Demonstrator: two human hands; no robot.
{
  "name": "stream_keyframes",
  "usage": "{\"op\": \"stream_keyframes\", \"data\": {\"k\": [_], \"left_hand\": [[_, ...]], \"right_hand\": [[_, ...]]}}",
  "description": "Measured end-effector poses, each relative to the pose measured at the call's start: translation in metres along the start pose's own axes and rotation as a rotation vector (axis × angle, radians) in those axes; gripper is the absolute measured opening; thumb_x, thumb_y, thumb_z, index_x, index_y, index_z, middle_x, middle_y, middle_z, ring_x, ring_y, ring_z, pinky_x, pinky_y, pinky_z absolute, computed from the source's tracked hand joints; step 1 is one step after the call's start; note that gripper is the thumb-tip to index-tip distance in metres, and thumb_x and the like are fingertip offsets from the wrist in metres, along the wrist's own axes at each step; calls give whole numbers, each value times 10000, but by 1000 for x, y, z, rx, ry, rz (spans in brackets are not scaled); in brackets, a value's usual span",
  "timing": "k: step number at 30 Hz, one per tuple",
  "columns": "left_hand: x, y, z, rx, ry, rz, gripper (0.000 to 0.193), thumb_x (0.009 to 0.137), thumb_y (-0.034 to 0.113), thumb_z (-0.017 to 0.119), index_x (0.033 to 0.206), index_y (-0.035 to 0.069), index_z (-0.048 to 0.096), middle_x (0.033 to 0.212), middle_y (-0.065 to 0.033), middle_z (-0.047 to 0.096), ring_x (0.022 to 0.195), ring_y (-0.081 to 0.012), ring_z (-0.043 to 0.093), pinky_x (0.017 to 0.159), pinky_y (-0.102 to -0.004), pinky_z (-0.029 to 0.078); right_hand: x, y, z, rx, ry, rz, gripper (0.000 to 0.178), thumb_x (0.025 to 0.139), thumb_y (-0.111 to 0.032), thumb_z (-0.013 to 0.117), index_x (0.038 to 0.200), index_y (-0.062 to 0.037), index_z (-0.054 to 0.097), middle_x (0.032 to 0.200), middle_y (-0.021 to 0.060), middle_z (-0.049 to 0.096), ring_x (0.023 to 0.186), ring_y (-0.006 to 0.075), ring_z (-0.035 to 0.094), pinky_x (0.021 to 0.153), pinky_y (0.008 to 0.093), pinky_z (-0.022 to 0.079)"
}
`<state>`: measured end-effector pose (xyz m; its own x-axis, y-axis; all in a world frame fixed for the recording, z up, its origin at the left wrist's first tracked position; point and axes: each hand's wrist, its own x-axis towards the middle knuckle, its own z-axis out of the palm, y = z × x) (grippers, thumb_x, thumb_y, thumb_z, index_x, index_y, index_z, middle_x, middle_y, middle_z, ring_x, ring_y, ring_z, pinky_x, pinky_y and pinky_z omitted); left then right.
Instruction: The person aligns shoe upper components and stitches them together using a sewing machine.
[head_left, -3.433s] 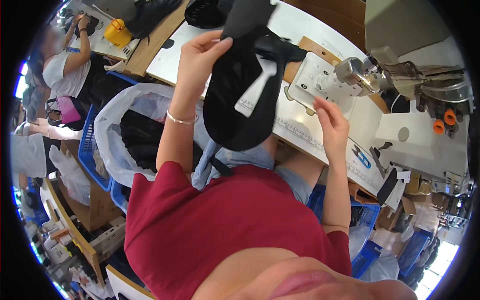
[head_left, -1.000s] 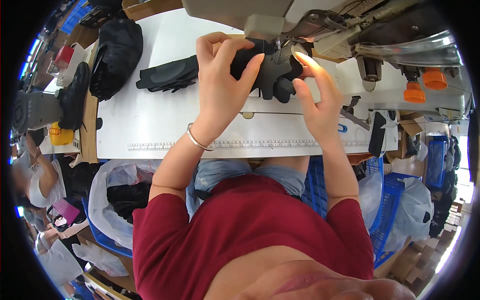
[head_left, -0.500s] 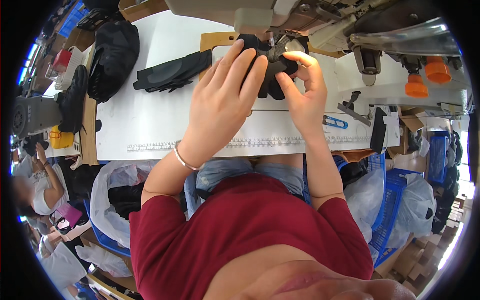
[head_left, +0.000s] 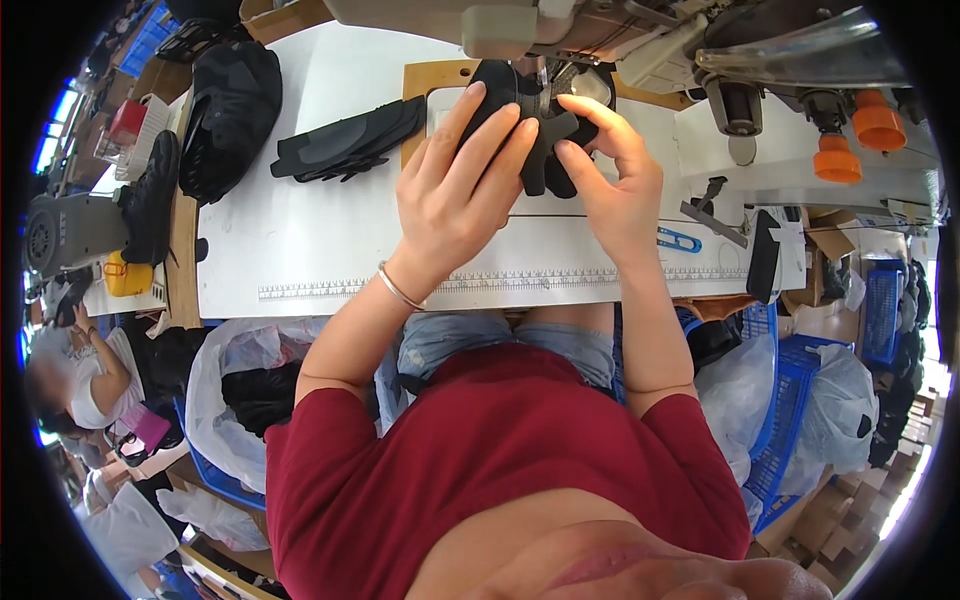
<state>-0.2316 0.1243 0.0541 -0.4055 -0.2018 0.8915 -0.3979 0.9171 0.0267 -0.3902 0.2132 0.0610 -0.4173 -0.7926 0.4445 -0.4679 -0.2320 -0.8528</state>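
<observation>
A black shoe upper piece (head_left: pixel 555 133) lies beneath the head of a sewing machine (head_left: pixel 500 32), with grey mesh showing near the needle area. My left hand (head_left: pixel 455 190) rests on its left part, fingers stretched out and a little apart. On the other side, my right hand (head_left: pixel 622 185) has its thumb and forefinger closed on the piece's right edge. A loose black flap hangs toward me between the hands. My fingers cover much of the piece. To the left lies a stack of flat black pieces (head_left: pixel 350 140).
Black shoes (head_left: pixel 228 120) stand at the far left. A printed ruler scale (head_left: pixel 480 285) runs along the white table's near edge. Right of my hand lie a blue-handled tool (head_left: pixel 680 240) and a black bracket. Bag-lined blue baskets (head_left: pixel 790 430) flank me. A co-worker sits at the left.
Both hands have shifted slightly to the right. The piece has turned a little, and its loose flap shows more fully between my hands.
</observation>
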Motion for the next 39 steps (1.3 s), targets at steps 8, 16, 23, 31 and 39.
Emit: {"op": "stream_keyframes", "data": {"k": [8,16,23,31,39], "left_hand": [[4,7,5,81,35,81,396,689,37,738,1074,110,798,1131,-33,728,1160,-301,681,775,-332,563],[18,6,10,40,57,90,243,758,84,716,994,80,773,1038,-40,703,1073,-331,690,733,-367,554],[17,7,7,51,67,92,216,756,65,715,963,74,775,1023,-44,702,1075,-334,687,744,-377,558],[17,5,11,1,84,93,235,747,68,718,974,75,775,1038,-48,697,1084,-338,685,767,-391,565],[12,10,9,48,51,50,355,685,55,745,1034,103,791,1113,-30,720,1152,-320,677,847,-405,550]], "right_hand": [[3,-2,-5,29,4,43,387,897,-142,734,1284,-154,717,1037,43,732,972,151,592,959,318,446],[-6,-13,-67,-515,128,-228,408,936,-27,689,1342,-24,650,1129,31,732,991,97,646,903,267,514],[4,-12,-315,-779,1025,-468,315,1021,-131,583,1228,89,669,1147,177,723,1035,233,682,930,343,536],[82,4,-635,-1238,725,12,648,1074,-495,381,1313,49,641,1194,196,721,1029,310,707,906,364,535],[81,27,-574,-942,902,-6,669,1070,-498,396,1240,93,659,1138,212,726,998,301,694,889,377,529]]}}
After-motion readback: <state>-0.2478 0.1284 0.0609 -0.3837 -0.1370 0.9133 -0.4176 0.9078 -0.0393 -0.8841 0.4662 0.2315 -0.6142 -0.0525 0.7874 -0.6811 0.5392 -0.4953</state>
